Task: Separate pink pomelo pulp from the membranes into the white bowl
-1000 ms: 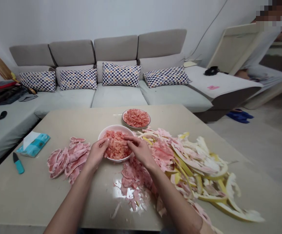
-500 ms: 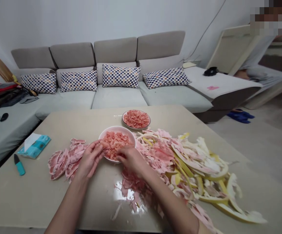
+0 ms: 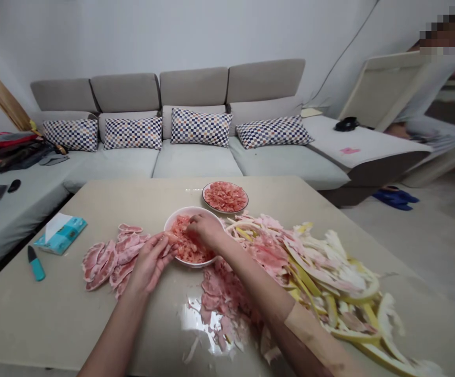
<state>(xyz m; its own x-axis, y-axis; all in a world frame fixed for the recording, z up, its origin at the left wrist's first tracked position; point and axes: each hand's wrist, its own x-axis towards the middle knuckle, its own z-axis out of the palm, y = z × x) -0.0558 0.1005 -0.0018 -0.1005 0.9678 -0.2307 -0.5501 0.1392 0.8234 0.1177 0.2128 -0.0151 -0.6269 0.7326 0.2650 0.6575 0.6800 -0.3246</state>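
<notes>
My left hand pinches a pale pink piece of pomelo flesh at the left rim of a white bowl. Broken pomelo pulp fills much of that bowl. Over the bowl, my right hand has its fingers curled down at the pulp; what they hold, if anything, is hidden. Unopened pink pomelo segments lie to the left of my left hand. Under and beyond my right forearm spreads a heap of yellow rind and pink membrane scraps.
Behind the bowl stands a dark-rimmed plate of pulp. A turquoise tissue pack and a knife with a turquoise handle lie at the table's left. A grey sofa runs behind the table. Another person is at the far right.
My right hand has moved up and inward from the bowl's near edge to over its middle. My left hand keeps its pinch. The whole view has shifted slightly.
</notes>
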